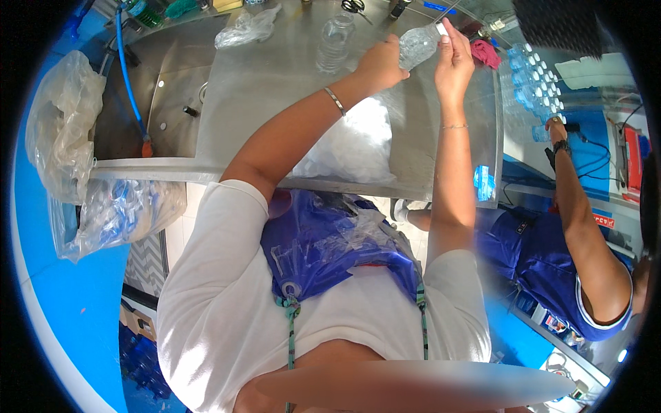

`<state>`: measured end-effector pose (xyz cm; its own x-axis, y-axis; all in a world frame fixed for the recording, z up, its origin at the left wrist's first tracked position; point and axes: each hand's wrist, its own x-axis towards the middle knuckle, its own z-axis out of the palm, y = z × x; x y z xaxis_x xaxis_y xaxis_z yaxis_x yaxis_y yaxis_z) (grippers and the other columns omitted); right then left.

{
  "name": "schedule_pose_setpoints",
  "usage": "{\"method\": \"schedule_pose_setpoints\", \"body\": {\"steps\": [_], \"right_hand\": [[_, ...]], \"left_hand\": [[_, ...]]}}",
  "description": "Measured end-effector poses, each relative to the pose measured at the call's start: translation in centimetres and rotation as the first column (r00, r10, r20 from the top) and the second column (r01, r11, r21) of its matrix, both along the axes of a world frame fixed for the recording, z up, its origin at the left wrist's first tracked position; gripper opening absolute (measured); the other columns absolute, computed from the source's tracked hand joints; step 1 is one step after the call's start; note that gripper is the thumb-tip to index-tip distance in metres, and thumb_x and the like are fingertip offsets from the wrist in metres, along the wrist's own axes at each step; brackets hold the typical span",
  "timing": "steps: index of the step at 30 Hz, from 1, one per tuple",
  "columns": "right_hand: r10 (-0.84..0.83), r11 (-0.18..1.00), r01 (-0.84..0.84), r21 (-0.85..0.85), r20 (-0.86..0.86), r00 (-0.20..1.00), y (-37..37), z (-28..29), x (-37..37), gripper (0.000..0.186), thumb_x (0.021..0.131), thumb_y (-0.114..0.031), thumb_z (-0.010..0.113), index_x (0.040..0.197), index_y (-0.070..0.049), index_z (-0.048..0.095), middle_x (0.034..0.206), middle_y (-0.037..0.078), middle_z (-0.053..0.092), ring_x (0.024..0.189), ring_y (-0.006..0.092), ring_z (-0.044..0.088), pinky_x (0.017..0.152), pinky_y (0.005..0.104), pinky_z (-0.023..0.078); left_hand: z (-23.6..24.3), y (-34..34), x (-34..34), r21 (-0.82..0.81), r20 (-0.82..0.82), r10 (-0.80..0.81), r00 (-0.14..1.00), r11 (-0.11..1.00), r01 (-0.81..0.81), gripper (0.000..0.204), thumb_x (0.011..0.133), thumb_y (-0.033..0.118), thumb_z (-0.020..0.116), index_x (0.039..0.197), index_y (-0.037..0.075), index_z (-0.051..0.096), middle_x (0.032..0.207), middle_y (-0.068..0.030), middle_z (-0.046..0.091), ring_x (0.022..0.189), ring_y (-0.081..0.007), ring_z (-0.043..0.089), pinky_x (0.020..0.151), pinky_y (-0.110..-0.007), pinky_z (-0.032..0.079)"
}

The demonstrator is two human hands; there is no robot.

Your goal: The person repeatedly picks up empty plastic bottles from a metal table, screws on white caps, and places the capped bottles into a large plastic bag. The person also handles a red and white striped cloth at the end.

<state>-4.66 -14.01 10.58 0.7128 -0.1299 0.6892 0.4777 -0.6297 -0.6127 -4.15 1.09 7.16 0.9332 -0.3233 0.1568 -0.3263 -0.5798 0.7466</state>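
Observation:
A clear plastic bottle [418, 47] lies tilted between my hands over the steel counter. My left hand [380, 63] is closed around its lower end. At the neck, my right hand [454, 63] has its thumb and fingers on the white cap [442, 29]. Left of them, a second clear bottle [336, 45] stands on the counter; I cannot tell whether it is capped. Beneath my wrists, near the counter's front edge, rests a clear plastic bag [358, 148] with whitish contents that I cannot make out.
A steel sink [158, 96] with a blue hose [124, 69] is at left. Plastic bags [65, 124] hang beside it. Scissors [354, 7] and a pink cloth [486, 54] lie farther back. At right, a co-worker's hand [555, 129] touches several white-capped bottles [530, 82].

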Motion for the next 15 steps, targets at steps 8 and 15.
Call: {"method": "schedule_pose_setpoints", "body": {"steps": [8, 15], "right_hand": [[-0.067, 0.944, 0.133, -0.303, 0.217, 0.974, 1.8, 1.6, -1.2, 0.028, 0.089, -0.014, 0.066, 0.117, -0.012, 0.067, 0.114, 0.014, 0.066, 0.093, 0.0251, 0.066, 0.083, 0.0297, 0.052], [0.235, 0.964, -0.223, -0.144, 0.076, 0.969, 2.6, 2.9, -5.1, 0.041, 0.096, -0.018, 0.055, 0.134, -0.006, 0.050, 0.130, 0.014, 0.056, 0.109, 0.0259, 0.058, 0.093, 0.0361, 0.047]], "left_hand": [[0.3, -0.2, -1.2, -0.079, -0.032, -0.065, 0.997, 0.995, 0.063, 0.063, 0.070, 0.023, 0.081, 0.109, -0.012, 0.045, 0.095, -0.0294, 0.063, 0.092, -0.0419, 0.064, 0.081, -0.045, 0.051], [1.2, 4.3, -4.3, -0.260, 0.114, -0.101, 0.988, 0.957, 0.128, 0.070, 0.070, 0.025, 0.080, 0.116, -0.012, 0.043, 0.101, -0.0306, 0.063, 0.100, -0.0425, 0.062, 0.084, -0.046, 0.050]]}}
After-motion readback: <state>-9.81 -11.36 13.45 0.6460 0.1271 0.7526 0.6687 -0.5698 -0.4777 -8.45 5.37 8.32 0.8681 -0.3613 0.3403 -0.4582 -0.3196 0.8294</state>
